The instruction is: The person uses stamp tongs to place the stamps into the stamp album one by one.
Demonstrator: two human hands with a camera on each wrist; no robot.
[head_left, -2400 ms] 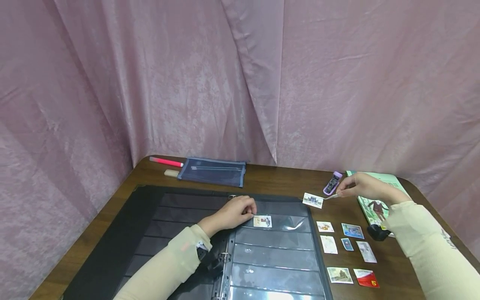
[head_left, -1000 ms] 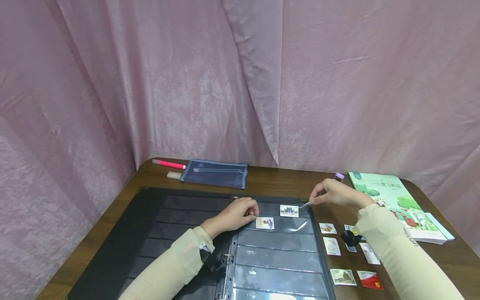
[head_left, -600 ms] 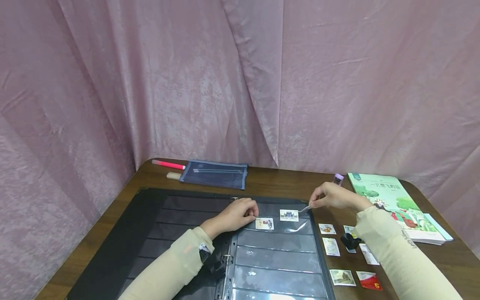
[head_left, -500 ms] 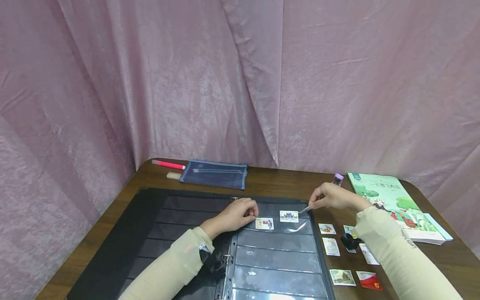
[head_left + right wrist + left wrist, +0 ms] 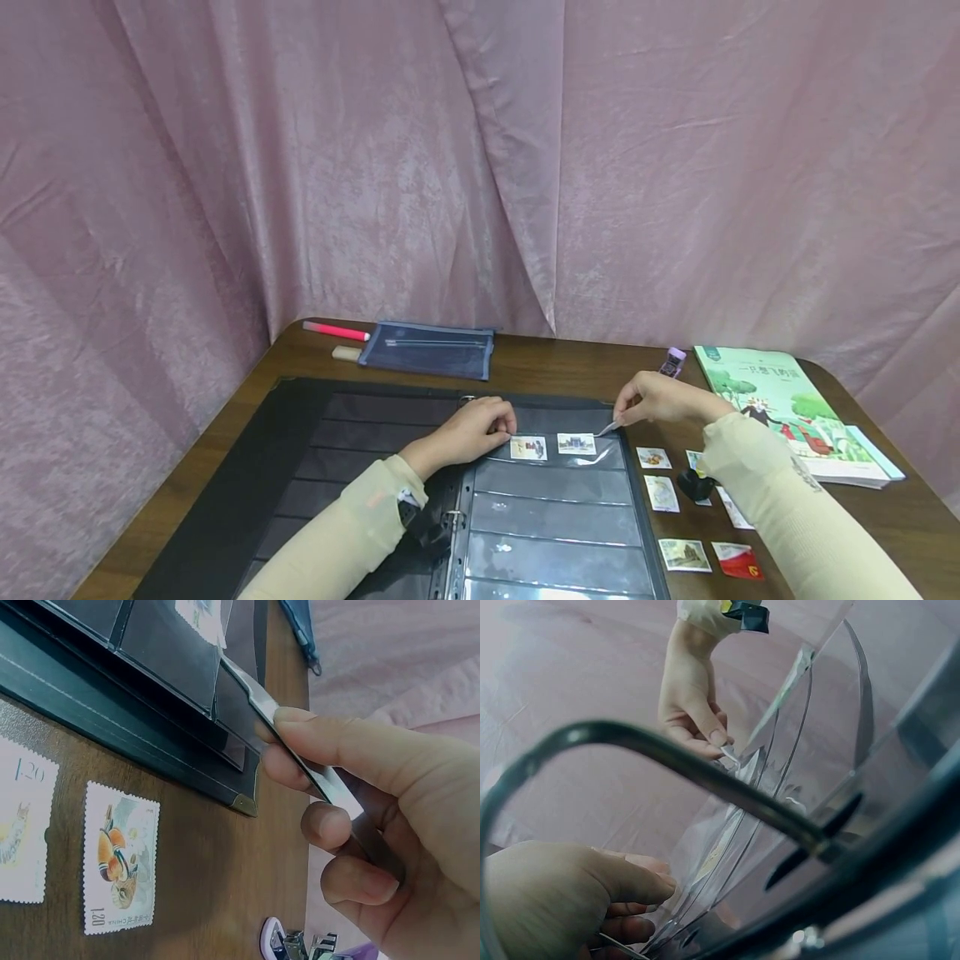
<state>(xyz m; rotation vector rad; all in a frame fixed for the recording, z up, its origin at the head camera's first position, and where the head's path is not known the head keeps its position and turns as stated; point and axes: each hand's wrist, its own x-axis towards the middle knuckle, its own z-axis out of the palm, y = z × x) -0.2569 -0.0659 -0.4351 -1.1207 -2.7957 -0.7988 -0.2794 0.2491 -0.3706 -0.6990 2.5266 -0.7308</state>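
Note:
My right hand [image 5: 651,398] pinches a pair of metal tweezers [image 5: 259,701]. The tips grip the right edge of a white postage stamp with a building picture [image 5: 576,443]. That stamp overlaps the second strip pocket of the album page [image 5: 551,512], to the right of another stamp [image 5: 528,448]. My left hand [image 5: 467,429] is at the page's upper left, its thumb and fingers pinching the clear pocket film [image 5: 686,881]. A large binder ring [image 5: 652,750] crosses in front of it in the left wrist view.
Several loose stamps, among them a duck stamp [image 5: 120,859] and a red one [image 5: 738,561], lie right of the open black album [image 5: 225,492]. Behind are a green book [image 5: 787,400], a purple-edged object [image 5: 672,362], a blue mesh pouch [image 5: 427,354] and a pink marker [image 5: 336,331].
My right hand has brought the tweezers and stamp leftward over the page, then down toward me, level with the other stamp. My left hand has stayed nearly still.

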